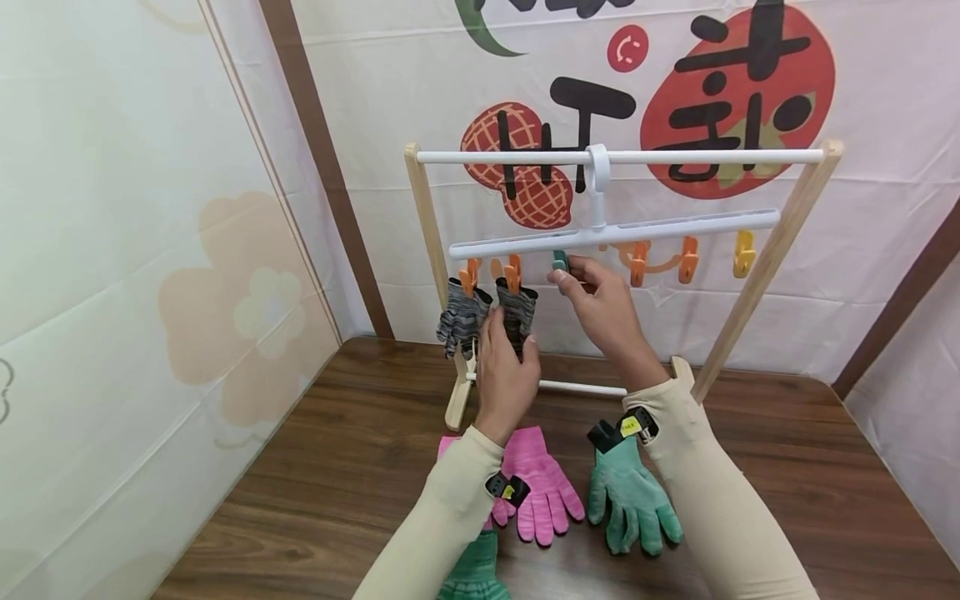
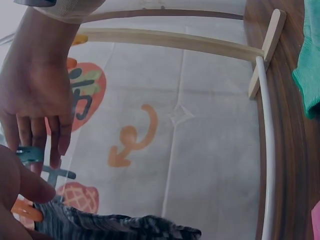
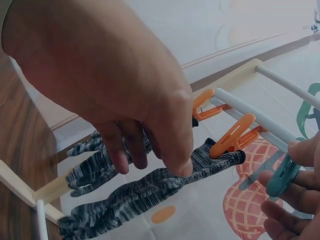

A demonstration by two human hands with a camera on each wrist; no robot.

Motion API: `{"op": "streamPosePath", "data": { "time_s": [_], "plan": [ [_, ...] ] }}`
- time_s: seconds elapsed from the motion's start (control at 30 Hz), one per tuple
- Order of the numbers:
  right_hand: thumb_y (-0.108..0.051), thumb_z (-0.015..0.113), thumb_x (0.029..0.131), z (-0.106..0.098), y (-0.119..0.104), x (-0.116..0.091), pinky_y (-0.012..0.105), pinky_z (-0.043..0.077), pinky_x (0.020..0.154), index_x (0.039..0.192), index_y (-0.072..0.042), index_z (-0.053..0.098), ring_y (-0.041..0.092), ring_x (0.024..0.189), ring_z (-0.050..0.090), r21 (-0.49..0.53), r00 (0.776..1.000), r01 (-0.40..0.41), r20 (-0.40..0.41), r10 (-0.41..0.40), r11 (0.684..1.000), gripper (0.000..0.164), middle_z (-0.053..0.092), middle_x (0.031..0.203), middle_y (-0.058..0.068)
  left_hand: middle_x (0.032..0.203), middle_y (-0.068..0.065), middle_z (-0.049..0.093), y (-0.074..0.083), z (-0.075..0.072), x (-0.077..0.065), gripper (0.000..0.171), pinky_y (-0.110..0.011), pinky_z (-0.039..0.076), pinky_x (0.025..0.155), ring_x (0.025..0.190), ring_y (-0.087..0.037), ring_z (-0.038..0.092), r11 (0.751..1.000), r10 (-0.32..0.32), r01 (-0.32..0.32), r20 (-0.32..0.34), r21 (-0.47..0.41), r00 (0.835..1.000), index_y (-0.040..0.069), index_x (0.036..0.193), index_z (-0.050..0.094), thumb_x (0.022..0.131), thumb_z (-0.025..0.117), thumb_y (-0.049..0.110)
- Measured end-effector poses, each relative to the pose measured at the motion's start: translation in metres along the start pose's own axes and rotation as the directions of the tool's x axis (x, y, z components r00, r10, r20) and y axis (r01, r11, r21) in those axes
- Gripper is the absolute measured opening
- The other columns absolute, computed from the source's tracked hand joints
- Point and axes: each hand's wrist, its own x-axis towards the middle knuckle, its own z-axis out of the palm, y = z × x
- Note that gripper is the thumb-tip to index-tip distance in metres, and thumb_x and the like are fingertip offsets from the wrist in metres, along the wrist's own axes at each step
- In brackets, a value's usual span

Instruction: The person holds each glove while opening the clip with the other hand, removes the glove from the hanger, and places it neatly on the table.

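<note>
My right hand [image 1: 611, 321] pinches a teal clothes clip [image 3: 284, 175] between thumb and fingers, under the white hanger bar [image 1: 675, 227]. A grey-black knit glove [image 1: 463, 317] hangs at the left end from an orange clip [image 1: 468, 277]. Beside it, a second grey-black glove [image 3: 150, 187] hangs from another orange clip [image 3: 234, 136]. My left hand [image 1: 506, 375] is at this second glove, its fingers extended upward and overlapping the knit in the head view. In the left wrist view, the left thumb [image 2: 37, 185] shows close to the glove's cuff.
The hanger hooks onto a wooden rack's white rail [image 1: 697, 156]. Orange clips [image 1: 687, 260] and a yellow clip [image 1: 743, 254] hang on its right half. Pink gloves [image 1: 540, 487], a green glove [image 1: 630, 500] and another green glove [image 1: 474, 575] lie on the brown table [image 1: 300, 492].
</note>
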Motion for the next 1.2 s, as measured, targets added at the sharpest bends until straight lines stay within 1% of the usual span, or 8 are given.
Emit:
{"op": "streamPosePath", "data": {
  "time_s": [0.17, 0.37, 0.53, 0.73, 0.87, 0.97, 1.1, 1.2],
  "plan": [
    [-0.026, 0.061, 0.104, 0.0, 0.002, 0.0, 0.041, 0.049, 0.09, 0.126, -0.005, 0.068, 0.022, 0.105, 0.064, 0.0, 1.0, -0.002, 0.008, 0.002, 1.0, 0.031, 0.072, 0.114, 0.011, 0.161, -0.019, 0.033, -0.005, 0.005, 0.009, 0.063, -0.051, 0.031, 0.116, 0.147, -0.033, 0.033, 0.995, -0.074, 0.074, 0.006, -0.073, 0.997, 0.0, 0.158, 0.027, 0.104, 0.053, 0.018],
    [-0.027, 0.06, 0.105, 0.0, 0.002, -0.002, 0.045, 0.049, 0.094, 0.127, -0.005, 0.068, 0.024, 0.108, 0.064, 0.008, 0.999, -0.022, 0.026, 0.022, 1.0, 0.033, 0.071, 0.117, 0.01, 0.16, -0.018, 0.036, -0.007, 0.01, 0.021, 0.054, -0.052, 0.034, 0.113, 0.144, -0.034, 0.038, 0.969, -0.18, 0.182, 0.022, -0.166, 0.983, 0.004, 0.159, 0.029, 0.109, 0.041, 0.02],
    [-0.028, 0.06, 0.105, 0.0, 0.004, -0.002, 0.046, 0.049, 0.095, 0.13, -0.005, 0.067, 0.025, 0.109, 0.064, 0.004, 0.999, -0.022, 0.035, 0.021, 1.0, 0.035, 0.071, 0.118, 0.011, 0.15, -0.018, 0.048, -0.008, 0.011, 0.025, 0.049, -0.05, 0.04, 0.109, 0.137, -0.032, 0.047, 0.966, -0.175, 0.172, 0.002, -0.192, 0.985, 0.003, 0.156, 0.035, 0.109, 0.04, 0.015],
    [-0.028, 0.059, 0.105, 0.0, 0.005, -0.002, 0.046, 0.049, 0.096, 0.132, -0.004, 0.065, 0.024, 0.111, 0.064, 0.018, 0.999, -0.006, 0.033, 0.006, 1.0, 0.036, 0.071, 0.118, 0.011, 0.132, -0.017, 0.06, -0.008, 0.01, 0.03, 0.038, -0.049, 0.045, 0.1, 0.123, -0.033, 0.056, 0.983, -0.121, 0.116, -0.026, -0.143, 0.992, -0.001, 0.142, 0.053, 0.107, 0.044, 0.012],
    [-0.027, 0.059, 0.105, -0.001, 0.006, -0.003, 0.047, 0.048, 0.097, 0.133, -0.003, 0.064, 0.024, 0.111, 0.063, 0.035, 0.999, 0.004, 0.035, -0.005, 0.999, 0.037, 0.072, 0.118, 0.011, 0.128, -0.017, 0.062, -0.007, 0.009, 0.033, 0.028, -0.05, 0.044, 0.099, 0.122, -0.035, 0.056, 0.978, -0.147, 0.141, -0.031, -0.151, 0.989, 0.002, 0.128, 0.061, 0.104, 0.051, 0.015],
    [-0.029, 0.059, 0.105, -0.002, 0.007, -0.003, 0.047, 0.048, 0.097, 0.132, -0.004, 0.065, 0.023, 0.11, 0.063, 0.044, 0.999, 0.007, 0.037, -0.008, 0.999, 0.037, 0.072, 0.117, 0.01, 0.126, -0.015, 0.063, -0.005, 0.009, 0.036, 0.025, -0.05, 0.044, 0.099, 0.122, -0.033, 0.057, 0.966, -0.174, 0.167, -0.014, -0.198, 0.985, 0.005, 0.122, 0.062, 0.102, 0.056, 0.018],
    [-0.029, 0.059, 0.105, -0.004, 0.008, -0.003, 0.047, 0.047, 0.097, 0.131, -0.004, 0.065, 0.023, 0.11, 0.063, 0.048, 0.999, 0.015, 0.03, -0.016, 0.999, 0.037, 0.072, 0.117, 0.011, 0.122, -0.012, 0.065, -0.003, 0.009, 0.04, 0.029, -0.048, 0.047, 0.096, 0.119, -0.029, 0.059, 0.953, -0.179, 0.18, 0.025, -0.245, 0.984, 0.006, 0.127, 0.06, 0.101, 0.059, 0.02],
    [-0.029, 0.058, 0.105, -0.005, 0.009, -0.003, 0.047, 0.047, 0.098, 0.131, -0.003, 0.065, 0.024, 0.11, 0.063, 0.049, 0.999, 0.016, 0.031, -0.017, 0.999, 0.037, 0.072, 0.117, 0.011, 0.118, -0.01, 0.066, -0.003, 0.009, 0.043, 0.031, -0.047, 0.048, 0.094, 0.114, -0.028, 0.061, 0.958, -0.178, 0.181, 0.033, -0.223, 0.983, 0.006, 0.128, 0.061, 0.1, 0.061, 0.02]
  ]
}}
